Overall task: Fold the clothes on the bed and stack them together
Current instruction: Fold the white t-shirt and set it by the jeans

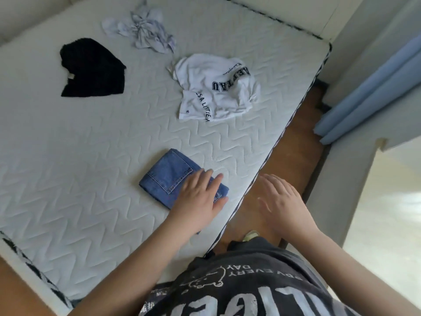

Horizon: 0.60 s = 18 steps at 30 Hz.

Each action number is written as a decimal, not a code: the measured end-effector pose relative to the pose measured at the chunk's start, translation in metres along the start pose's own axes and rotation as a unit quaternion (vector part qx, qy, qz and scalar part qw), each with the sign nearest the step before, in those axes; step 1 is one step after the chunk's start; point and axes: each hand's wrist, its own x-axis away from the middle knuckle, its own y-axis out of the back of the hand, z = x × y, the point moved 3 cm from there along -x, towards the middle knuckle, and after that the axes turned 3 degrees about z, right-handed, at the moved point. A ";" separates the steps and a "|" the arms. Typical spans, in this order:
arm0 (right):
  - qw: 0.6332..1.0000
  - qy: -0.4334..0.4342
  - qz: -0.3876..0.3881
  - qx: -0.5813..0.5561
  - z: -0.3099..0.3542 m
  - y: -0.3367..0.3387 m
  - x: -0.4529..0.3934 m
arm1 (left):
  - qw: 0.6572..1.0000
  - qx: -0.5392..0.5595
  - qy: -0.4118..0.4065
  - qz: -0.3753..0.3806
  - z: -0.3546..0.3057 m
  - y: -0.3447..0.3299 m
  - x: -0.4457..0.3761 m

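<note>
- Denim first, head view: a folded pair of jeans (173, 176) lies near the bed's (68, 167) near edge, back pocket up. It is the only folded piece in sight.
- The left hand (200, 199) rests flat on the jeans' near corner, fingers straight and slightly spread, pinching nothing.
- The right hand (280, 201) hovers over the floor (296, 156) just past the mattress edge, fingers straight and relaxed, holding nothing and touching no cloth.
- Still unfolded: a white printed shirt (216, 87) crumpled mid-bed, a pale grey-blue garment (145, 30) bunched beyond it, and a black garment (93, 67) well apart to the left.
- Judgement: one item done, three left, and nothing is stacked yet.
- Risk: the jeans sit close to the edge. If the pile is built there, a sideways push or a dragged sleeve could tip it onto the floor.
- Risk: the flat palm, if it lifts with a drag, could skew the top layer and loosen the fold.
- Risk: the white shirt lies near the far side edge, so a one-handed pull may trail it over the side.
- Risk: the bunched pale garment looks twisted, and hasty folding would leave a lumpy, unstable layer.
</note>
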 end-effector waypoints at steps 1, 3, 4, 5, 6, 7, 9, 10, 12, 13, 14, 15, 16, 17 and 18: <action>1.000 -0.003 0.006 -0.004 -0.005 -0.002 0.000 | 1.000 -0.009 -0.007 0.000 -0.008 0.003 -0.006; 1.000 -0.004 0.009 -0.003 -0.015 -0.002 0.001 | 0.999 -0.033 -0.026 -0.003 -0.029 0.010 -0.015; 1.000 -0.006 0.004 -0.005 -0.020 0.000 0.001 | 0.998 -0.044 -0.036 -0.004 -0.038 0.014 -0.019; 1.000 -0.008 -0.003 -0.007 -0.026 0.005 0.002 | 0.998 -0.051 -0.042 -0.006 -0.047 0.017 -0.022; 1.000 -0.009 -0.010 -0.012 -0.032 0.010 0.003 | 0.997 -0.058 -0.044 -0.008 -0.055 0.021 -0.025; 1.000 -0.011 -0.019 -0.018 -0.040 0.015 0.004 | 0.997 -0.065 -0.041 -0.010 -0.062 0.025 -0.029; 0.999 -0.015 -0.040 -0.030 -0.059 0.026 0.008 | 0.996 -0.077 -0.037 -0.012 -0.079 0.031 -0.036; 0.998 -0.017 -0.050 -0.037 -0.070 0.030 0.010 | 0.996 -0.082 -0.038 -0.011 -0.088 0.033 -0.041; 0.995 -0.023 -0.074 -0.055 -0.096 0.036 0.017 | 0.995 -0.095 -0.043 -0.011 -0.109 0.034 -0.053; 0.994 -0.023 -0.084 -0.066 -0.110 0.038 0.020 | 0.994 -0.101 -0.045 -0.012 -0.120 0.034 -0.061; 0.993 -0.026 -0.083 -0.076 -0.124 0.040 0.023 | 0.993 -0.105 -0.046 -0.011 -0.131 0.033 -0.068; 0.993 -0.033 -0.079 -0.079 -0.138 0.041 0.026 | 0.993 -0.106 -0.047 -0.008 -0.141 0.032 -0.077; 0.993 -0.042 -0.075 -0.077 -0.152 0.042 0.028 | 0.993 -0.106 -0.047 -0.005 -0.152 0.032 -0.086; 0.994 -0.051 -0.072 -0.072 -0.166 0.043 0.029 | 0.993 -0.104 -0.048 -0.004 -0.162 0.031 -0.096; 0.994 -0.057 -0.069 -0.068 -0.179 0.045 0.030 | 0.993 -0.103 -0.049 -0.004 -0.170 0.030 -0.104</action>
